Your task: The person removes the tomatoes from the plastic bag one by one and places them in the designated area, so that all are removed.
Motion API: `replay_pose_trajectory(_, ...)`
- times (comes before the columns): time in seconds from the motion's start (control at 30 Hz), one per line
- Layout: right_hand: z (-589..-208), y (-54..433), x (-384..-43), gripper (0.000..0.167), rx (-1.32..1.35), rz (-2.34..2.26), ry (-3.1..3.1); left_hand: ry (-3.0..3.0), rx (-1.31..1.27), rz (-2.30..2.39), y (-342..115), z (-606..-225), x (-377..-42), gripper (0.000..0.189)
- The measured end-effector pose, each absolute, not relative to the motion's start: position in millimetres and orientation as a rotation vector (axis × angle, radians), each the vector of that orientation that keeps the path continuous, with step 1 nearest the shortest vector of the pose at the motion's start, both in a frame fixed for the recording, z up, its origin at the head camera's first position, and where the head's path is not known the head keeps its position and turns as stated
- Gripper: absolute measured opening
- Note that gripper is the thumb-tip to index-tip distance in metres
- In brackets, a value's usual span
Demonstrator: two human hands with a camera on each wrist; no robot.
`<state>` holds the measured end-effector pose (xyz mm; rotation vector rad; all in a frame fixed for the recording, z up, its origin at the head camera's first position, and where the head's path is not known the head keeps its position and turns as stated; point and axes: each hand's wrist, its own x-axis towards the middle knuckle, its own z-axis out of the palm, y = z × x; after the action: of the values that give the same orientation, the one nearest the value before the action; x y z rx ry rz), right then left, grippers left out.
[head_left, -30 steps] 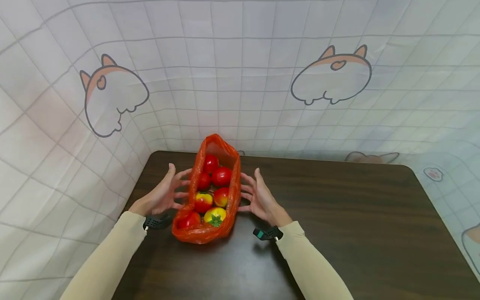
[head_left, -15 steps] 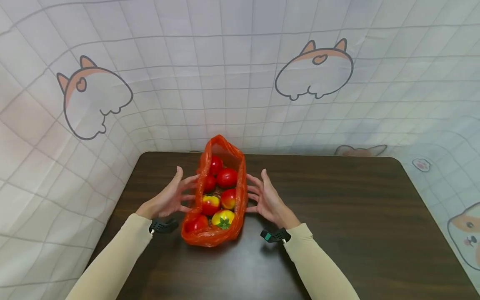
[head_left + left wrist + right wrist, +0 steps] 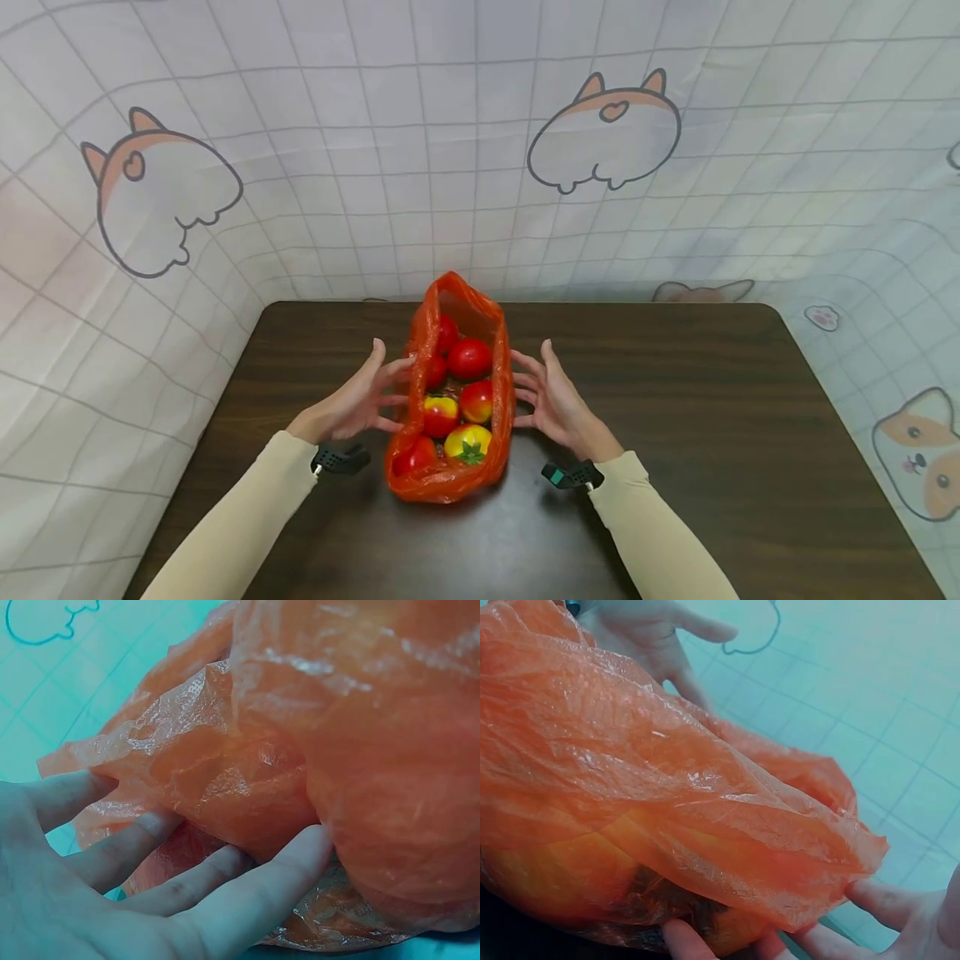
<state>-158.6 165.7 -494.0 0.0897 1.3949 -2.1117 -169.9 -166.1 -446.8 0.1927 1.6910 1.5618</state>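
Note:
An orange plastic bag stands on the table with its mouth wide apart. Inside lie several round, tomato-like fruits: red ones, red-and-yellow ones and a yellow one with a green star-shaped top. My left hand is at the bag's left side, its spread fingers touching the crinkled plastic in the left wrist view. On the opposite side is my right hand, fingers spread; in the right wrist view its fingertips meet the bag wall. Neither hand pinches the plastic.
The dark wooden table extends far to the right of the bag. A white grid-patterned cloth with cartoon animals hangs behind it and along both sides. Each wrist wears a black band.
The bag has slid to the right along the table, with both hands moving alongside it. The head view has turned slightly. Finger poses look much the same.

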Motion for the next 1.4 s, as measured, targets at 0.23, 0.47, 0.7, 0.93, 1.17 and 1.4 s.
replay_pose_trajectory(0.23,-492,189,-146,0.090,0.101,-2.085,1.425,1.646,0.230,1.581,-149,-448,-161,0.093)
replay_pose_trajectory(0.47,-489,216,-130,0.090,0.064,-2.055,1.461,1.586,0.289,1.599,-131,-454,-151,0.089)
replay_pose_trajectory(0.7,-487,234,-115,0.085,0.052,-2.052,1.478,1.559,0.312,1.616,-119,-459,-140,0.086)
replay_pose_trajectory(0.93,-483,245,-106,0.084,0.025,-1.952,1.738,1.641,0.348,1.565,-117,-459,-133,0.075)
replay_pose_trajectory(1.17,-465,254,-104,0.076,0.058,-1.950,2.080,1.847,0.394,1.497,-123,-455,-137,0.061)
replay_pose_trajectory(1.4,-451,236,-97,0.046,-0.166,-1.971,2.276,2.001,0.360,1.565,-123,-465,-139,0.052)
